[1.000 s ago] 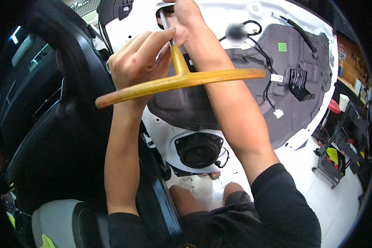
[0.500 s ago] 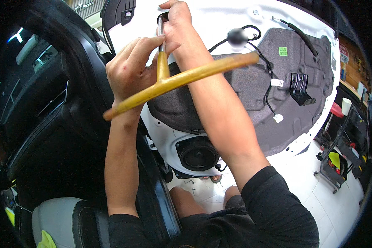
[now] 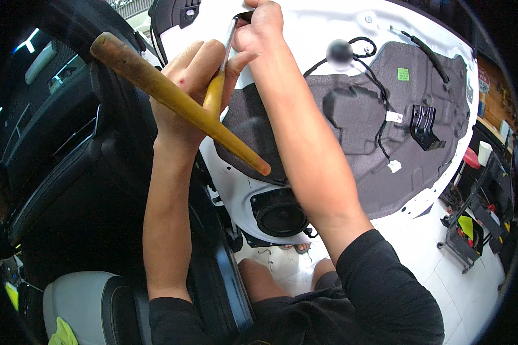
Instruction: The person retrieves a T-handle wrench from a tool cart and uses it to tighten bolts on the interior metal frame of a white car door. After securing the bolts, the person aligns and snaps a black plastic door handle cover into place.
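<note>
A yellow T-handle wrench (image 3: 181, 109) slants across my left forearm, its bar running from upper left to lower right. My left hand (image 3: 190, 75) is closed around the stem below the bar, with the thumb pointing right. The metal shaft (image 3: 230, 40) runs up to a dark opening in the white car door (image 3: 322, 26). Beside that opening, my right hand (image 3: 266, 26) is curled in at the picture's top edge, close to the shaft's far end. Its fingers are partly hidden, and what they hold cannot be made out.
The door carries grey insulation (image 3: 351, 138), a round speaker (image 3: 280, 215), a black bracket (image 3: 425, 126) and loose wiring with a white connector (image 3: 393, 166). A car seat (image 3: 77, 299) lies at lower left. A wheeled cart (image 3: 472, 236) stands at right.
The wrench's bar has turned and now slants the opposite way, its left end up and right end down. My left wrist has turned with it. The right hand stays by the opening.
</note>
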Tool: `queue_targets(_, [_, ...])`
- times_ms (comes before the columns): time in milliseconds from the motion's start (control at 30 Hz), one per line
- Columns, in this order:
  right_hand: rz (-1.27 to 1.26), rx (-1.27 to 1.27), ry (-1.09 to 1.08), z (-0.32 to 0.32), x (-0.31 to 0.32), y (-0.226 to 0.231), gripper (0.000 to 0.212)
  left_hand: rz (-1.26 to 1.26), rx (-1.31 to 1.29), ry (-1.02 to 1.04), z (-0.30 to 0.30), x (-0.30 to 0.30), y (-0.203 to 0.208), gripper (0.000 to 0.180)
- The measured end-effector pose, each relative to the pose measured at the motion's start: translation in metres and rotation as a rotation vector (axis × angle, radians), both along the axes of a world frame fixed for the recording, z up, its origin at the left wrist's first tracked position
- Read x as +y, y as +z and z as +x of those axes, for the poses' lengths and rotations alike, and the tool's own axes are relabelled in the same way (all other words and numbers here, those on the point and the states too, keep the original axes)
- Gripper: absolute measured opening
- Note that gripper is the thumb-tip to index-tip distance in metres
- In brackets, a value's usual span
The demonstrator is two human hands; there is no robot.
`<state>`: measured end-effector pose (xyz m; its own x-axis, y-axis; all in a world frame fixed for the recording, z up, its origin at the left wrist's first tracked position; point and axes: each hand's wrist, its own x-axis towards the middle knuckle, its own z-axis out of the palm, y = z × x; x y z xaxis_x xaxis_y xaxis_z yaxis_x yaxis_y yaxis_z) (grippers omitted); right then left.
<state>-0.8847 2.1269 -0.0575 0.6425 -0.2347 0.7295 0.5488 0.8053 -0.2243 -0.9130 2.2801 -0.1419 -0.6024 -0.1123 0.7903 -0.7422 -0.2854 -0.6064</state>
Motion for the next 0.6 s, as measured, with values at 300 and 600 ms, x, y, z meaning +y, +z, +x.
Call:
queue_targets(300, [0.103, 0.241, -0.407, 0.024, -0.010, 0.004, 0.012, -0.016, -0.051, -0.058, -0.008, -0.012, -0.003, 0.037])
queue_targets(600, [-0.104, 0.297, -0.756, 0.003, 0.004, -0.011, 0.028, -0.029, 0.037, -0.153, -0.025, -0.001, -0.027, 0.018])
